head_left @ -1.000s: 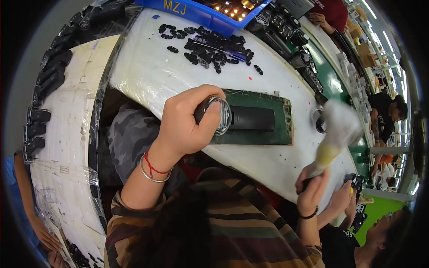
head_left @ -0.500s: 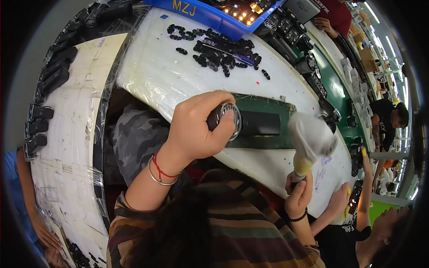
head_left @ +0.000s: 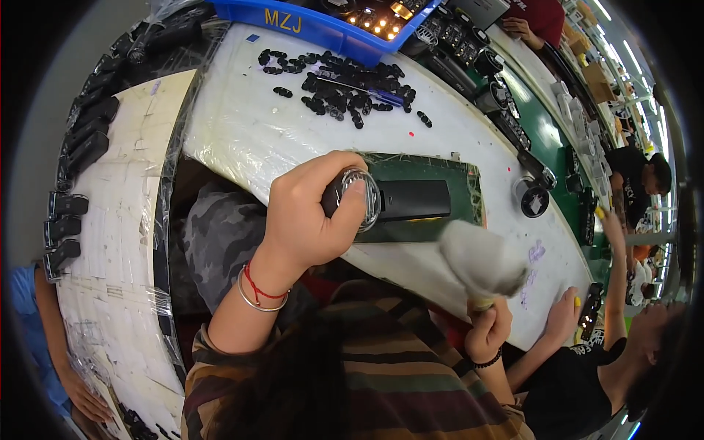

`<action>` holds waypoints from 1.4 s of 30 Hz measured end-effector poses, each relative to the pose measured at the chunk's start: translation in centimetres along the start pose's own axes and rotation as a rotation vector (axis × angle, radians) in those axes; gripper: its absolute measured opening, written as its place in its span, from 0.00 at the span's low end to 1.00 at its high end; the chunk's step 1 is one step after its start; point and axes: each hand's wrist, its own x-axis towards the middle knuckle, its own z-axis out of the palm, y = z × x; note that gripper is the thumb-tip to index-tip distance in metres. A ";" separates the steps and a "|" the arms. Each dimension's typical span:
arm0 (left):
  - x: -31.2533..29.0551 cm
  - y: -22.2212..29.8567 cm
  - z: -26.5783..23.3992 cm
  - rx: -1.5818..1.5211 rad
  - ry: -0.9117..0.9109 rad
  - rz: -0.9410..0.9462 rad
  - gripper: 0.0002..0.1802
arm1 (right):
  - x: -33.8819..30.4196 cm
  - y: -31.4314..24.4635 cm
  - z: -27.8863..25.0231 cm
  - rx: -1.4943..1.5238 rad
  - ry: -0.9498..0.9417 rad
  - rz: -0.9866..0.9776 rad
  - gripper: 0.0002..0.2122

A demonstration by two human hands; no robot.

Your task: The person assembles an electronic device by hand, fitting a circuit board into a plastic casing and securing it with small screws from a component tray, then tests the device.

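Note:
My left hand [head_left: 312, 213] is closed around the rounded end of a black handheld device [head_left: 414, 199], its thumb on a clear ribbed cap [head_left: 369, 199]. The device's long flat black part lies over a green mat [head_left: 411, 233] on the white work surface. My right hand [head_left: 490, 330] grips the short handle of a tool with a bulky whitish head [head_left: 480, 260]. That head is smeared by motion, so its exact kind is unclear. It hangs near the mat's lower right corner, apart from the device.
Small black parts [head_left: 345, 92] lie in a heap beyond the mat, a blue pen-like tool [head_left: 385, 96] among them. Behind is a blue bin [head_left: 315, 28]. A green conveyor [head_left: 543, 121] carries black units at right. A co-worker's hand [head_left: 563, 315] is close to my right arm.
The white-headed tool has swung left and down, nearer the mat. My left hand and the device sit slightly further left in view, as do the heap and bin.

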 end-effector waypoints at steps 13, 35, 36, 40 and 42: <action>-0.5 -0.4 -0.3 0.062 -0.029 -0.029 0.09 | 2.8 0.4 0.3 0.005 0.005 0.226 0.13; -0.1 0.3 -0.5 0.063 -0.064 -0.061 0.09 | 5.6 3.5 -1.1 -0.355 0.251 -0.028 0.12; -0.1 0.4 -0.6 0.065 -0.060 -0.063 0.09 | 7.2 3.2 -1.1 -0.406 0.276 -0.036 0.12; -0.1 0.4 -0.4 0.048 -0.073 -0.062 0.10 | 12.2 4.7 -0.1 -0.682 0.193 -0.163 0.13; -0.4 0.4 -0.7 0.034 -0.075 -0.068 0.11 | 14.3 1.9 0.8 -0.472 0.142 -0.467 0.18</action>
